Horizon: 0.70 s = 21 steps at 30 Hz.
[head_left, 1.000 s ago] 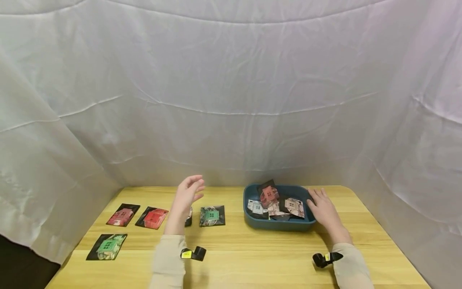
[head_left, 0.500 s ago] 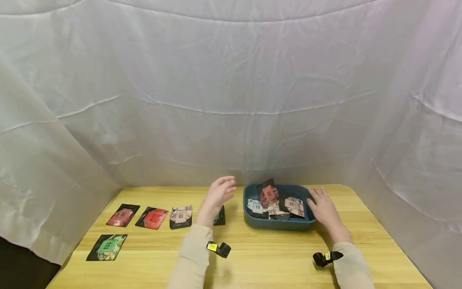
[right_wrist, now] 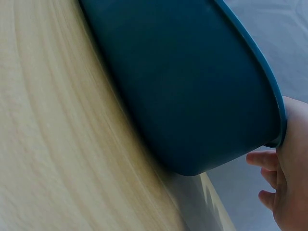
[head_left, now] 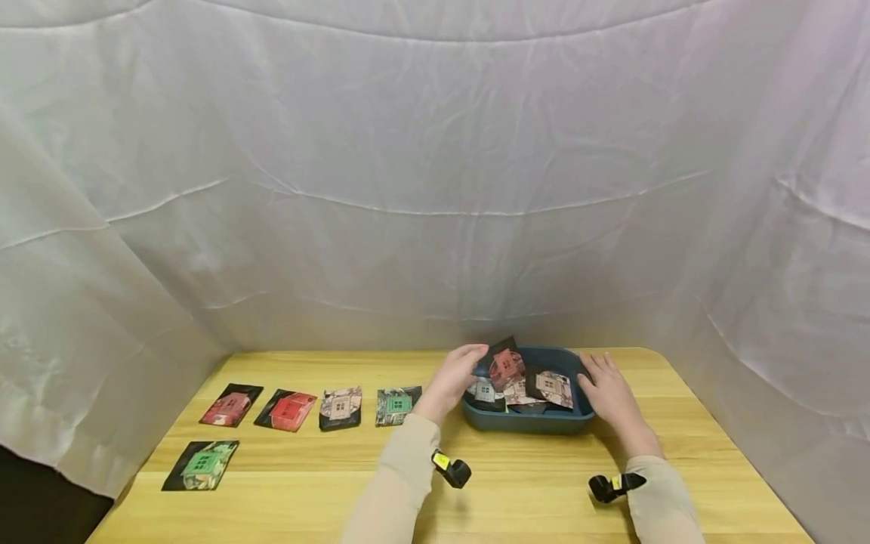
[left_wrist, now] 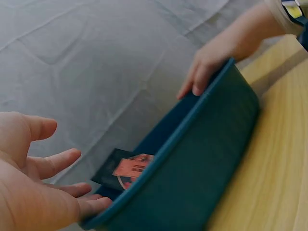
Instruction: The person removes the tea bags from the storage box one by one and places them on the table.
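Note:
A blue plastic basin [head_left: 526,423] holds several printed black packets. A red-labelled packet [head_left: 506,364] leans up against its back rim, and a pale-labelled packet [head_left: 552,388] lies on the right of the pile. My left hand [head_left: 457,378] is at the basin's left end, fingers spread and loosely bent. The left wrist view shows nothing in that hand; its lower fingers are by the rim near the red-labelled packet. My right hand [head_left: 609,394] holds the basin's right end, thumb over the rim and fingers along the outside, partly hidden in the right wrist view.
On the left of the wooden table [head_left: 516,491] lie two red packets [head_left: 231,404], a pale packet [head_left: 340,408] and a green packet [head_left: 396,406] in a row. Another green packet [head_left: 201,465] lies nearer the front. A grey-white curtain [head_left: 435,227] surrounds the table.
My left hand has moved right, from above the row of packets to the basin's left end, uncovering the pale and green packets. The right hand and the basin have stayed in place.

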Each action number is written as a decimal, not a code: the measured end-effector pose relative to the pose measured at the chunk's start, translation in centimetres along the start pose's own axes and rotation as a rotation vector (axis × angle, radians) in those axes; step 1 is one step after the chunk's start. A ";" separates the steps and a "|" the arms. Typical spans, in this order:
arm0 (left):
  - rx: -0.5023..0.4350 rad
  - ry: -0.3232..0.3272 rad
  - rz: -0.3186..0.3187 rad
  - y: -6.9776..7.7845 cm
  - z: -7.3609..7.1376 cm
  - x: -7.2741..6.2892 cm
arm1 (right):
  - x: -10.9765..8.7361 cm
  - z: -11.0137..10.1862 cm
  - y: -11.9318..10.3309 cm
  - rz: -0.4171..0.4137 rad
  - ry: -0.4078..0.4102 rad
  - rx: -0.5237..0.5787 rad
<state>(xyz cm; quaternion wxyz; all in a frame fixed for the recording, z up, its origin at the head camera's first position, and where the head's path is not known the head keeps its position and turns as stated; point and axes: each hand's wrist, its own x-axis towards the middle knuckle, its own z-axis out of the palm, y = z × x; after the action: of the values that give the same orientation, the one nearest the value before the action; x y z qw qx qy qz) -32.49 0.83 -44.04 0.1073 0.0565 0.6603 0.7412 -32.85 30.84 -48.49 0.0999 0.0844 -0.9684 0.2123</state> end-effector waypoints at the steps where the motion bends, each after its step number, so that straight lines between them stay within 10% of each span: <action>1: 0.012 0.006 -0.003 -0.2 0.2 0.2 | 0.0 0.0 0.0 0.000 0.002 0.000; 21: 0.141 -0.006 -0.057 -0.7 1.2 1.1 | 0.0 0.0 0.0 -0.007 0.001 0.000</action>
<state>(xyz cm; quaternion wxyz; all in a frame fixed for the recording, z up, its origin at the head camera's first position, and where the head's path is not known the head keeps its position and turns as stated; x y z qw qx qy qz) -33.19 2.30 -44.64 0.1263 0.0473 0.7117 0.6894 -32.90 30.86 -48.49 0.1013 0.0875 -0.9681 0.2120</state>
